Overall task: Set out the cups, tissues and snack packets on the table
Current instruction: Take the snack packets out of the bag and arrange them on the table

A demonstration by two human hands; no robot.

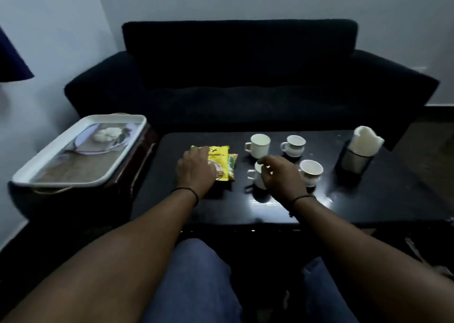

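Several white cups stand on the dark low table (368, 200): a tall mug (259, 145), a footed cup (294, 145) behind, another footed cup (310, 171) to the right, and a near cup (256, 177) partly hidden by my right hand (282, 177), whose fingers curl round its rim. My left hand (196, 169) lies on the yellow snack packets (222, 159), fingers curled over their left side. A metal holder with white tissues (361, 148) stands at the table's right.
A white tray (81, 150) with a printed picture rests on a small side stand left of the table. A dark sofa (240, 77) sits behind the table. My knees in blue jeans are below the table's near edge.
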